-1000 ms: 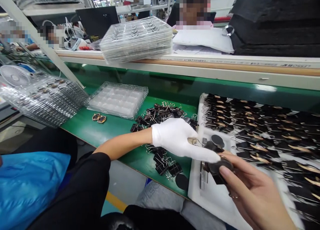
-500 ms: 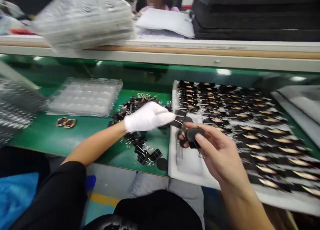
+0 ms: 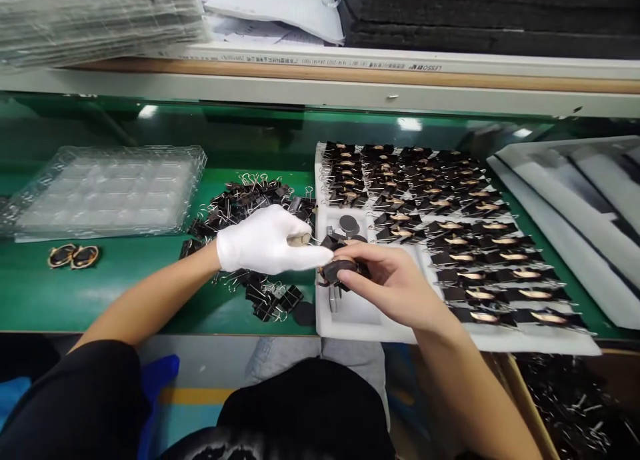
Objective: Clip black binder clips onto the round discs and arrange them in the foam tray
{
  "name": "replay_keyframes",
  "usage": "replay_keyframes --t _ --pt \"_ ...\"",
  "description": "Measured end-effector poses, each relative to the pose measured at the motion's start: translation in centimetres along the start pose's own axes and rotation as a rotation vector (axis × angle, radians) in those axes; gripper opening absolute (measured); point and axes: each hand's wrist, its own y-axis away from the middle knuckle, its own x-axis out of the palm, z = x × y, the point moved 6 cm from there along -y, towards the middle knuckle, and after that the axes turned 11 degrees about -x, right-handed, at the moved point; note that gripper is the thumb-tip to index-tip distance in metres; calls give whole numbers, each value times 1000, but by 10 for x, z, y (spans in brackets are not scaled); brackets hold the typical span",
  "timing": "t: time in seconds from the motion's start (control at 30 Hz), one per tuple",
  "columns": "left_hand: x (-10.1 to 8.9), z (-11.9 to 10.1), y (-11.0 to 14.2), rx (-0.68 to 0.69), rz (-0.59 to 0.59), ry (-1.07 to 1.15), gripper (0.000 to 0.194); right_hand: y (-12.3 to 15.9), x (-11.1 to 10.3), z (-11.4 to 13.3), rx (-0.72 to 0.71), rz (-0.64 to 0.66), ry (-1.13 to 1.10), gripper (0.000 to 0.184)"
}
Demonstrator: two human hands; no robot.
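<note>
My left hand (image 3: 260,243), in a white glove, is closed on the wire handle end of a black binder clip (image 3: 329,243). Its thumb tip reaches the piece in my right hand (image 3: 400,283). That bare hand pinches a round black disc (image 3: 333,271) with a gold-coloured edge between thumb and fingers; its underside is hidden. Both hands meet over the left part of a white foam tray (image 3: 350,330). Rows of binder clips clamped on gold-edged pieces (image 3: 460,258) fill much of it. A loose black disc (image 3: 349,225) lies in the tray's recess.
Left of the tray is a pile of binder clips (image 3: 235,203) on the green table (image 3: 150,293). Farther left are a clear plastic tray (image 3: 115,187) and two gold-rimmed pieces (image 3: 83,256). White foam sheets (image 3: 565,233) lean at right, above a box of clips (image 3: 580,407). A shelf edge (image 3: 300,87) crosses behind.
The view has swung right and down. Half a second ago my left hand held a clip apart from the right hand; now the clip and thumb are against the disc. The right hand keeps its grip.
</note>
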Motion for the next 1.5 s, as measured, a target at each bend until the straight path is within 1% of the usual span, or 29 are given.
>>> replay_keyframes --t 0.07,0.1,0.13,0.23,0.3,0.37,0.53,0.63,0.73,0.83,0.93,1.0,1.1,1.17,1.23,1.3,1.4,1.5 --pt "2 -1 2 19 47 26 53 0 -1 2 -2 28 5 13" --pt "3 -2 2 30 46 19 54 -1 -2 3 -2 37 6 12" --pt "3 -3 3 38 21 -7 55 -2 -3 4 -3 39 10 12" --pt "1 -6 4 30 -114 -161 59 -4 -7 5 0 20 31 12" --pt "2 -7 5 9 -160 -233 59 -5 -7 6 9 7 24 12" --pt "3 -8 6 -6 -142 -226 59 -5 -8 6 22 2 -1 12" --pt "7 -7 4 -7 -32 -67 51 -4 -13 8 25 -17 18 13" --pt "8 -7 3 -12 -29 -30 48 -2 -15 6 12 -9 46 14" --pt "10 -7 2 -16 -38 -19 50 -1 -16 3 11 6 63 14" --pt "11 -6 1 -25 -24 -17 53 1 -17 2 7 30 52 14" --pt "9 -4 -1 -13 -40 -13 53 1 -31 4 -5 -33 85 12" --pt "7 -5 -1 19 -51 7 52 1 -43 2 45 -52 138 14" --pt "9 -9 0 61 7 47 49 0 -58 -1 135 -1 234 18" --pt "15 -11 2 72 83 85 48 -2 -62 -1 146 51 290 19" --pt "20 -12 5 81 131 123 49 -5 -61 1 125 119 322 18" --pt "23 -13 8 110 126 141 50 -8 -57 6 85 181 322 16" --pt "25 -15 11 175 68 142 51 -11 -52 11 66 265 329 14" --pt "25 -18 13 239 32 135 50 -13 -51 15 61 307 407 11"
